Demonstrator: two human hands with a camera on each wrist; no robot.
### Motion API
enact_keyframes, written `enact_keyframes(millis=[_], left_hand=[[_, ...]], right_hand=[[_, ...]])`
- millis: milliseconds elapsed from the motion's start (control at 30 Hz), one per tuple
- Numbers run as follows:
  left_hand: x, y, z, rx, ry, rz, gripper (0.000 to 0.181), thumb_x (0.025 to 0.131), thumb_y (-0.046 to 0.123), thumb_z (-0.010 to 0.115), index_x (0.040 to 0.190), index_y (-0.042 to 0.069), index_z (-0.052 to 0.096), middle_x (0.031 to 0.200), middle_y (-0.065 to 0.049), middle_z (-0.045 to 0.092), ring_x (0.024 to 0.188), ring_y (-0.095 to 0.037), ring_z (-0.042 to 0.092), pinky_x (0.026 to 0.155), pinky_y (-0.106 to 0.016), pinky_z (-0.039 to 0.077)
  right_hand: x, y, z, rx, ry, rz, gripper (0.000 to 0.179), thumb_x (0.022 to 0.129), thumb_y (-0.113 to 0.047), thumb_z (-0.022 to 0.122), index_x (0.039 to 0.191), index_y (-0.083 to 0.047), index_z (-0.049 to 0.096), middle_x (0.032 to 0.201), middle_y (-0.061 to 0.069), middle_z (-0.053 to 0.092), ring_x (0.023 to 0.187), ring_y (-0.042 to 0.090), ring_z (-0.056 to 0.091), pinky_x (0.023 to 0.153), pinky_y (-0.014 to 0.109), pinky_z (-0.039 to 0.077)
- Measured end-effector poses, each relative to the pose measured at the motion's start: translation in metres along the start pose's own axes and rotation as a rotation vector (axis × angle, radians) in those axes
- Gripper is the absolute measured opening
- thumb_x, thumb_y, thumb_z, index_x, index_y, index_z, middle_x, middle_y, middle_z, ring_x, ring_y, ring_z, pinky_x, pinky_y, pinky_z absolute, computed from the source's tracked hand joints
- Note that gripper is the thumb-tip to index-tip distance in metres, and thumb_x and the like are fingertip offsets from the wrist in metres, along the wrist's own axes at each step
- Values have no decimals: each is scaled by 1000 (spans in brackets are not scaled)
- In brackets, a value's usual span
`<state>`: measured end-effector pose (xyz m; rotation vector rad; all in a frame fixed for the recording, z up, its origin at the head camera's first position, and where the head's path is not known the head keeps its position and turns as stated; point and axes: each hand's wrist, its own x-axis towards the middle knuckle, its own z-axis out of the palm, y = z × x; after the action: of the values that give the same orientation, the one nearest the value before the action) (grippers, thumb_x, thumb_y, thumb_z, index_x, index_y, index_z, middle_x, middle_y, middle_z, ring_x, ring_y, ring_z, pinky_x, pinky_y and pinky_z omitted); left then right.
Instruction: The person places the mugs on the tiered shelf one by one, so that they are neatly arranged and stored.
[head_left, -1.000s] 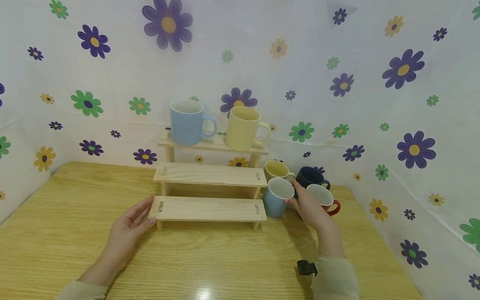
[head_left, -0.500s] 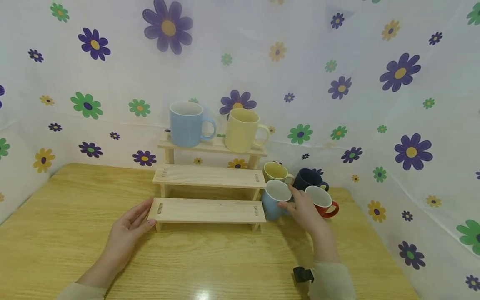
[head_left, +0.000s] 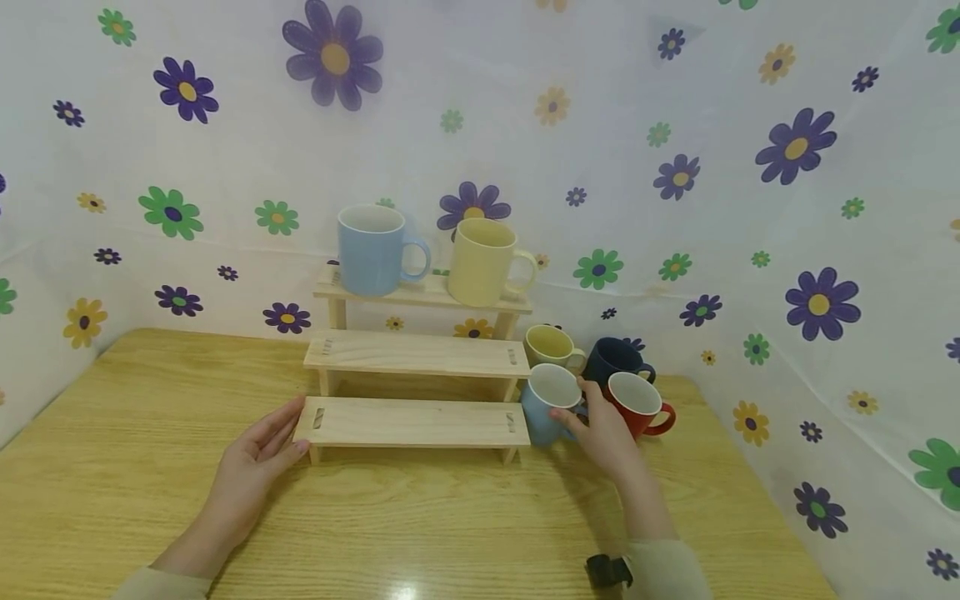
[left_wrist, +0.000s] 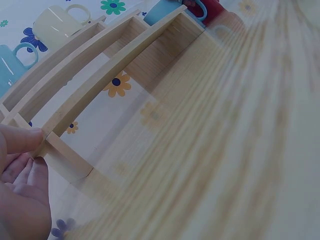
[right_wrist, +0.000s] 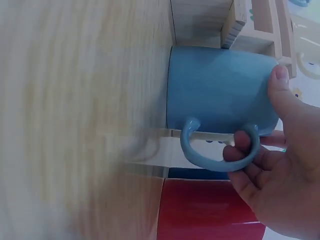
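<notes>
My right hand (head_left: 606, 432) holds a light blue mug (right_wrist: 220, 85) at the right end of the lowest shelf. Its thumb lies against the mug near the rim, and the other fingers curl at the handle (right_wrist: 215, 164). The mug stands upright on the table. At the other end, my left hand (head_left: 251, 462) pinches the left edge of the lowest step of a wooden three-tier stand (head_left: 420, 422), thumb at the front corner. On the top tier stand a larger light blue mug (head_left: 371, 252) and a pale yellow mug (head_left: 482, 262), both with handles to the right.
Right of the stand, a yellow mug (head_left: 550, 344), a dark navy mug (head_left: 611, 360) and a red mug (head_left: 637, 406) with a white inside crowd round the held mug. The wood-grain table (head_left: 420, 525) meets a flower-print cloth (head_left: 667, 225) at the back and right.
The held mug has shifted slightly left and nearer, tight to the stand, its handle now turned more to the front. My right hand moved with it; the left hand keeps its hold.
</notes>
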<state>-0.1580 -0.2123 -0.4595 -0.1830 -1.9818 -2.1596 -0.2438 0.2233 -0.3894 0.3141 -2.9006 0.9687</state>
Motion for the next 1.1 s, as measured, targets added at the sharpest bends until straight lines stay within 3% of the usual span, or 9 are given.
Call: enact_keyframes(millis=[167, 300, 400, 600, 867, 967, 1033, 1100], left_hand=[[-1, 1, 0, 0, 2, 2, 60, 92, 7, 64, 144, -3, 37, 150, -8, 36, 128, -1, 41, 96, -15, 43], [-1, 0, 0, 2, 4, 6, 59, 92, 7, 64, 144, -3, 37, 150, -7, 37, 127, 0, 42, 95, -14, 43], [-1, -1, 0, 2, 2, 12, 59, 92, 6, 64, 144, -3, 37, 149, -7, 38, 127, 0, 42, 96, -14, 43], [0, -1, 0, 1, 0, 7, 59, 92, 7, 63, 144, -3, 36, 150, -6, 37, 127, 0, 42, 96, -14, 42], [0, -2, -1, -7, 2, 12, 59, 92, 6, 63, 144, -3, 37, 149, -4, 39, 127, 1, 42, 96, -14, 42], [-1, -2, -1, 1, 1, 12, 59, 92, 6, 63, 144, -3, 37, 149, -6, 38, 127, 0, 42, 96, -14, 42], [-1, -1, -1, 11, 2, 11, 59, 92, 7, 64, 144, -3, 37, 150, -8, 37, 128, -1, 42, 96, -14, 42], [-1, -1, -1, 18, 3, 8, 59, 92, 7, 64, 144, -3, 37, 150, -9, 36, 128, -1, 41, 95, -14, 42]], right_hand=[[-5, 3, 0, 49, -3, 57, 74, 89, -49, 61, 140, -4, 31, 140, 28, 42, 126, 42, 45, 101, 58, 42], [-6, 6, 3, 83, 46, 76, 69, 88, -46, 64, 138, -8, 36, 117, 23, 58, 104, 35, 56, 87, 45, 51], [-7, 8, 7, 126, 88, 99, 68, 86, -47, 67, 136, -10, 40, 98, 14, 59, 88, 27, 53, 71, 34, 46], [-9, 14, 21, 266, 174, 122, 68, 86, -42, 69, 139, -13, 40, 97, 13, 57, 87, 25, 49, 69, 30, 42], [-8, 19, 41, 517, 353, 164, 62, 83, -26, 76, 138, -12, 50, 87, 7, 50, 79, 16, 45, 63, 18, 40], [-7, 21, 46, 620, 391, 186, 60, 83, -23, 76, 137, -12, 52, 98, 9, 58, 88, 14, 49, 69, 13, 43], [-7, 22, 48, 691, 403, 200, 60, 83, -23, 75, 138, -12, 53, 119, 9, 62, 103, 15, 53, 81, 12, 46], [-7, 23, 48, 755, 411, 211, 60, 84, -23, 75, 138, -11, 52, 135, 4, 55, 121, 17, 49, 96, 17, 44]])
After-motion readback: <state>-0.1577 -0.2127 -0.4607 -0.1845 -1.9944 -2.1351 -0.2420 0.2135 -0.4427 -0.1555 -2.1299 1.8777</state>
